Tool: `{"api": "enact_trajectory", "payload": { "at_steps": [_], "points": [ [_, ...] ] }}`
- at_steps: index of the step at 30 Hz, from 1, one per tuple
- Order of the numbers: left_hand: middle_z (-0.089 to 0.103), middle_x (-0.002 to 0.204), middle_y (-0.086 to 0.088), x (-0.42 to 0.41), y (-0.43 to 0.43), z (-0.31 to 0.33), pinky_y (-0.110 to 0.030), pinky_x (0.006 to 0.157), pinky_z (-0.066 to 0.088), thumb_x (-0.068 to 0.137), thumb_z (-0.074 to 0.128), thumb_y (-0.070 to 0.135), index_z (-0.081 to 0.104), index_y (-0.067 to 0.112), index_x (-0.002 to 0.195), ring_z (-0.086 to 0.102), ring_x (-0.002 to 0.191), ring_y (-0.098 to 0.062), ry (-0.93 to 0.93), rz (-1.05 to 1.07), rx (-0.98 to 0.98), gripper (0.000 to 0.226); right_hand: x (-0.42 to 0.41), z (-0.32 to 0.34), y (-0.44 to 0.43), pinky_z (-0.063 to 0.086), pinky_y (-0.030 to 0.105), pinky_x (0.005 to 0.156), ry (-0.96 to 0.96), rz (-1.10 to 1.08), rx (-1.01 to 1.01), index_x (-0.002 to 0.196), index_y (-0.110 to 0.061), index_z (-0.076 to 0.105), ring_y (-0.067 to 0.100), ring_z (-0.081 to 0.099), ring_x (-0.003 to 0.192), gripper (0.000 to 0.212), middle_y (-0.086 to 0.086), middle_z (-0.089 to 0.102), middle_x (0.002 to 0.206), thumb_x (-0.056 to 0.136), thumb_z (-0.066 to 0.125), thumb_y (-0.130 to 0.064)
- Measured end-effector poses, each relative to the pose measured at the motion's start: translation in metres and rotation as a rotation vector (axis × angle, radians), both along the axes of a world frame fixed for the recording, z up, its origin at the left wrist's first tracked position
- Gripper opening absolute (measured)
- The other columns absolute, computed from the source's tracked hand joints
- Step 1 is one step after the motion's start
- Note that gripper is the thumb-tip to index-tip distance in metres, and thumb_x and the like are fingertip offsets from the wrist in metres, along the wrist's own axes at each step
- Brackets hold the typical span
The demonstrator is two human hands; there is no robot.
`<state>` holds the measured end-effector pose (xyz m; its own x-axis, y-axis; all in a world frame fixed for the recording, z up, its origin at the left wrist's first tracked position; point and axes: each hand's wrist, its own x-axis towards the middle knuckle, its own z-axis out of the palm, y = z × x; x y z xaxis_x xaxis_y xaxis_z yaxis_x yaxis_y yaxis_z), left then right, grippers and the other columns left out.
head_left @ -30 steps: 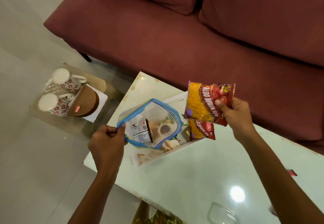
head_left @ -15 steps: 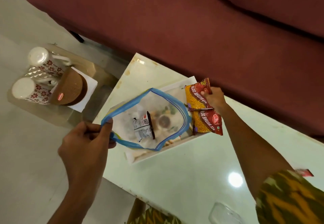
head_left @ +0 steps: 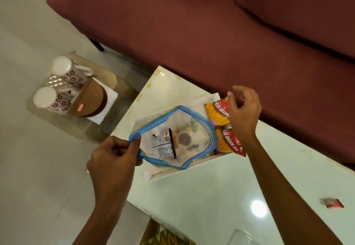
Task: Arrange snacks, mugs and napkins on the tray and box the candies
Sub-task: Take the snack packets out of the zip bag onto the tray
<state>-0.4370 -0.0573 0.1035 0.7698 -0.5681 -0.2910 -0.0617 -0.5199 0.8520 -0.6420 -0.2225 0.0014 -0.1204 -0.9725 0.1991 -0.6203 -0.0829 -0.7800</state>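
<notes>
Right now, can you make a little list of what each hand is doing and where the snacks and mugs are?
left hand: pinches the blue rim of the open zip bag
right hand: open, fingers spread above the aloo bhujia packets
aloo bhujia packets: two, lying at the right end of the white tray
inside the bag: one small salted peanuts sachet
floral mugs: two, on the low glass table to the left

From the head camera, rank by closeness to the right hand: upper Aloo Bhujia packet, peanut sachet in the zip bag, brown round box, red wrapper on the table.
From the right hand:
1. Upper Aloo Bhujia packet, just left of it.
2. Peanut sachet, inside the zip bag.
3. Red wrapper, lower right on the table.
4. Brown round box, far left beside the mugs.
</notes>
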Motion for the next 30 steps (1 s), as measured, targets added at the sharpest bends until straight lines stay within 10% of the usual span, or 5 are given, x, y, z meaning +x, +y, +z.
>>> {"api": "enact_trajectory", "payload": {
  "at_steps": [5,8,21,24,30],
  "points": [
    [0.068,0.055,0.000,-0.012,-0.001,0.017,-0.027,0.050,0.054,0.074,0.074,0.021,0.058,0.013,0.060,0.064,0.044,-0.011,0.008,-0.068,0.028,0.023,0.044,0.073,0.073,0.047,0.020,0.077,0.166,0.739,-0.347,0.093,-0.011,0.063,0.017,0.060,0.087,0.021,0.005,0.070,0.088,0.076,0.062,0.000],
    [0.065,0.052,-0.004,-0.018,-0.002,0.031,-0.027,0.050,0.056,0.073,0.075,0.022,0.057,0.013,0.060,0.063,0.044,-0.010,-0.037,-0.147,0.034,0.024,0.060,0.066,0.077,0.052,0.034,0.074,0.521,1.176,0.184,0.110,-0.008,0.063,0.030,0.062,0.101,0.038,0.012,0.066,0.110,0.076,0.060,0.009],
    [0.066,0.057,-0.006,-0.016,0.005,0.060,-0.013,0.045,0.050,0.070,0.075,0.022,0.059,0.012,0.064,0.064,0.048,-0.009,-0.053,-0.296,-0.042,0.020,0.056,-0.008,0.070,0.043,0.031,0.097,1.552,1.768,-0.104,0.126,-0.003,0.040,0.033,0.048,0.120,0.028,0.017,0.052,0.130,0.099,0.035,-0.011],
    [0.065,0.055,-0.005,-0.011,0.007,0.058,-0.015,0.046,0.052,0.071,0.075,0.022,0.058,0.013,0.064,0.064,0.049,-0.011,-0.106,-0.307,-0.029,0.020,0.057,0.006,0.070,0.036,0.018,0.087,1.188,1.620,-0.007,0.135,-0.009,0.038,0.031,0.039,0.130,0.069,0.015,0.041,0.142,0.090,0.016,-0.057],
    [0.063,0.056,-0.007,0.002,0.005,0.046,-0.020,0.048,0.052,0.073,0.074,0.027,0.055,0.015,0.061,0.064,0.053,-0.024,-0.227,-0.268,0.002,0.025,0.061,0.072,0.084,0.050,0.035,0.067,0.453,1.101,0.244,0.115,-0.017,0.053,0.024,0.062,0.088,0.031,0.006,0.068,0.104,0.085,0.055,-0.024]
  ]
}}
